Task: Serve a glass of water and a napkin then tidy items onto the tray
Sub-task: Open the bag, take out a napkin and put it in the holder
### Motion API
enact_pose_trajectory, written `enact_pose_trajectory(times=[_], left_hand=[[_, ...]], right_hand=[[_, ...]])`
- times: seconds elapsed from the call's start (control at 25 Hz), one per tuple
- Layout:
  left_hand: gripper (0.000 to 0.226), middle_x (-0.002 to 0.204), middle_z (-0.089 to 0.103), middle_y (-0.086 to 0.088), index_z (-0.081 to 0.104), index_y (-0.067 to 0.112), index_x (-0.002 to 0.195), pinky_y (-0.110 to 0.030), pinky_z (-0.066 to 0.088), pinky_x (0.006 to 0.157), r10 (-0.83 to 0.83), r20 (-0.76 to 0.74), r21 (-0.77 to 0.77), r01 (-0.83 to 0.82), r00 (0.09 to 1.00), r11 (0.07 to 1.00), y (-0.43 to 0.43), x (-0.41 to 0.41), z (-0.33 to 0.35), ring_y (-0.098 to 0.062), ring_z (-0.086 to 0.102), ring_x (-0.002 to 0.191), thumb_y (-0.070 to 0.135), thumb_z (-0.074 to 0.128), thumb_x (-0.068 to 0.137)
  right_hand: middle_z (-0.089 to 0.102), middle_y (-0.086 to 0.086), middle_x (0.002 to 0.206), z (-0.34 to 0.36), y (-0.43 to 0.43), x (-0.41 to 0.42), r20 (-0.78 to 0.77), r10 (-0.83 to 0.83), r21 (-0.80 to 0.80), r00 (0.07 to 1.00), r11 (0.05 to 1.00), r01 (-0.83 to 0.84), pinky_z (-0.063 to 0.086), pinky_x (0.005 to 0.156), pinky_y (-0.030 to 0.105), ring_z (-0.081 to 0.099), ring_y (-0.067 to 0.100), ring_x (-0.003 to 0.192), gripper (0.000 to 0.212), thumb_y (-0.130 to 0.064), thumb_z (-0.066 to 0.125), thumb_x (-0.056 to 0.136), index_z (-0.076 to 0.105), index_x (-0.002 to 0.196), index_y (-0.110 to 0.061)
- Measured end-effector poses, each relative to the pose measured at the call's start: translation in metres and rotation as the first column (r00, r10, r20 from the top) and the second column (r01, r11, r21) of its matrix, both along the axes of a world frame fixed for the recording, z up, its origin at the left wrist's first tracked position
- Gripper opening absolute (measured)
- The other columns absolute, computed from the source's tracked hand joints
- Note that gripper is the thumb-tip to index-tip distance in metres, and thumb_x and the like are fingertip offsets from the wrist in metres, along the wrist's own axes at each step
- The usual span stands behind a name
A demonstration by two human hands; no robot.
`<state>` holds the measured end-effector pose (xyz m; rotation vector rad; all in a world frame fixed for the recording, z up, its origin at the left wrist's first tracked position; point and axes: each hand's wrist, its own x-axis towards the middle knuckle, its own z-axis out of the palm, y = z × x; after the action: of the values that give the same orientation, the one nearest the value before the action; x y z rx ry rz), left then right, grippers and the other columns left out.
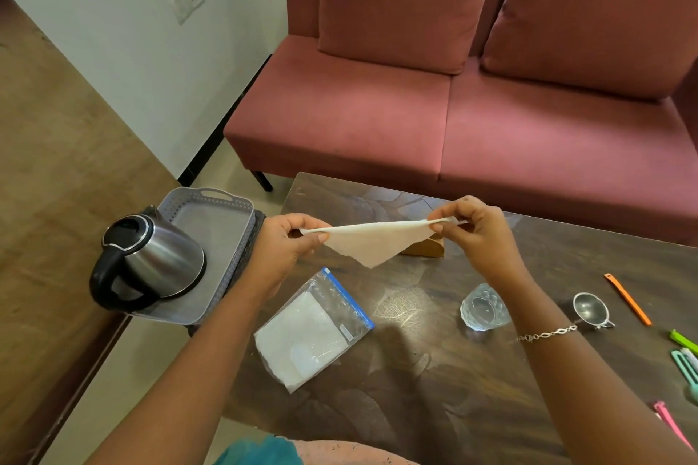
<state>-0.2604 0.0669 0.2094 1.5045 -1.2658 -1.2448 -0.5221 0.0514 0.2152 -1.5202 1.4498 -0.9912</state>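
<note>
**Napkin** (372, 240): white and thin, held stretched in the air above the table (415, 400). One corner is pinched between thumb and curled fingers of the left hand (285, 242), and the opposite corner is pinched the same way by the right hand (476, 234). A loose point hangs down between them.

**Wooden holder** (426, 248): stands on the table behind the napkin and is largely hidden by it. Only a curved lower part is seen.

**Glass** (484, 308): stands upright on the table just beside the right forearm, well apart from the tray. Whether water is in it cannot be told.

**Tray** (211, 195): grey with a perforated rim, set off the table's left end. Its right edge is partly covered by the left wrist.

**Kettle** (151, 257): steel with a black handle, standing on the tray's near end.

**Zip bag** (313, 328): lies flat on the table between the forearms. White sheets are inside, their detail unclear.

**Steel funnel** (591, 310) and **orange strip** (627, 298): on the table at the right.

**Coloured clips** (683, 351): cut off by the right edge.
</note>
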Motion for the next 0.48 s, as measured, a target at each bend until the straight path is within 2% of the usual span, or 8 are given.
enact_pose_trajectory(times=[0.08, 0.16, 0.24, 0.32, 0.4, 0.48], left_hand=[[0.020, 0.089, 0.060, -0.006, 0.067, 0.019, 0.077, -0.021, 0.048, 0.066, -0.010, 0.029, 0.000, 0.010, 1.000, 1.000, -0.001, 0.000, -0.002, -0.013, 0.054, 0.077, 0.000, 0.064, 0.081], [0.017, 0.101, 0.058, -0.004, 0.066, 0.017, 0.076, -0.020, 0.047, 0.069, -0.047, 0.036, 0.051, 0.045, 0.998, 0.998, -0.002, 0.000, -0.005, -0.016, 0.055, 0.090, 0.001, 0.064, 0.081], [0.012, 0.105, 0.059, 0.002, 0.064, 0.018, 0.084, -0.026, 0.049, 0.082, -0.108, 0.048, 0.106, 0.103, 0.993, 0.989, -0.001, 0.000, -0.008, -0.017, 0.055, 0.104, 0.006, 0.065, 0.081], [0.023, 0.108, 0.059, 0.014, 0.062, 0.025, 0.099, -0.031, 0.041, 0.097, -0.164, 0.138, 0.085, 0.154, 0.977, 0.985, 0.000, -0.002, -0.007, -0.008, 0.051, 0.111, 0.017, 0.070, 0.079], [0.037, 0.113, 0.058, 0.022, 0.059, 0.033, 0.108, -0.030, 0.035, 0.101, -0.207, 0.175, 0.033, 0.204, 0.963, 0.978, -0.001, -0.010, 0.001, 0.002, 0.049, 0.114, 0.029, 0.073, 0.074], [0.046, 0.115, 0.061, 0.021, 0.060, 0.034, 0.110, -0.030, 0.038, 0.102, -0.274, 0.132, 0.001, 0.276, 0.953, 0.961, -0.003, -0.024, 0.013, 0.006, 0.052, 0.113, 0.041, 0.074, 0.066]], right_hand=[[0.059, 0.004, 0.099, 0.001, 0.001, 0.000, 0.063, -0.001, -0.015, 0.998, 1.000, 0.002, 0.051, 0.075, 0.025, 0.057, 0.019, 0.093, 0.017, 0.001, 0.065, 0.079, 0.067, 0.078, -0.015], [0.064, 0.000, 0.098, 0.006, 0.000, 0.002, 0.074, 0.046, -0.025, 0.996, 0.999, -0.044, 0.049, 0.079, 0.021, 0.058, 0.013, 0.098, 0.013, 0.003, 0.061, 0.081, 0.065, 0.082, -0.009], [0.064, -0.005, 0.084, 0.012, -0.001, 0.005, -0.042, 0.083, -0.070, 0.996, 0.994, -0.086, 0.048, 0.072, 0.022, 0.060, 0.009, 0.081, 0.011, 0.001, 0.059, 0.084, 0.063, 0.084, -0.009], [0.062, -0.008, 0.078, 0.021, -0.001, 0.009, -0.210, 0.098, -0.154, 0.973, 0.979, -0.132, 0.050, 0.069, 0.025, 0.058, 0.007, 0.072, 0.010, -0.001, 0.059, 0.084, 0.062, 0.084, -0.010], [0.065, -0.006, 0.079, 0.031, -0.001, 0.014, -0.338, 0.133, -0.198, 0.932, 0.958, -0.208, 0.051, 0.073, 0.034, 0.060, 0.012, 0.073, 0.010, -0.002, 0.060, 0.084, 0.064, 0.086, -0.011], [0.070, 0.002, 0.085, 0.040, -0.001, 0.019, -0.441, 0.185, -0.199, 0.878, 0.934, -0.297, 0.050, 0.077, 0.042, 0.063, 0.022, 0.080, 0.009, -0.003, 0.061, 0.083, 0.065, 0.088, -0.010]])
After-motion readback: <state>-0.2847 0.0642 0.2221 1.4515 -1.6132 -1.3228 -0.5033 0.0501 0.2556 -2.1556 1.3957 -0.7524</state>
